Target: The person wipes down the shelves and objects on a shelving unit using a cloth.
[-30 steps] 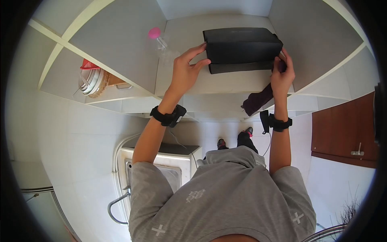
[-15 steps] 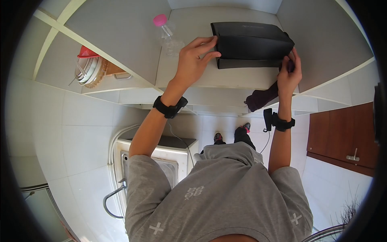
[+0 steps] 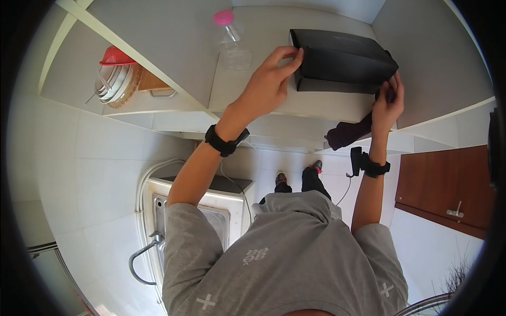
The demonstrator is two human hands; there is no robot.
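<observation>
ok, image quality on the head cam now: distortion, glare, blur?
Head view: strong fisheye, shelf edges bow, corners go black; white wall looks washed out; black box shows little surface detail; clear bottle blends into the shelf; left hand and right hand show no obvious blur.

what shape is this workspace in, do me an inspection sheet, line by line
surface: pale shelf, no spill seen
job's things: black box on the shelf; dark purple item reaching past its front edge
clutter: clear bottle with pink cap left of the box; dishes and red strainer in the left compartment
hands: left hand touching the box's left end; right hand at its right end, holding the purple item
cables: thin cables below both wrist straps, where they end can't be told
surroundings: sink low on the left, brown cabinet on the right
</observation>
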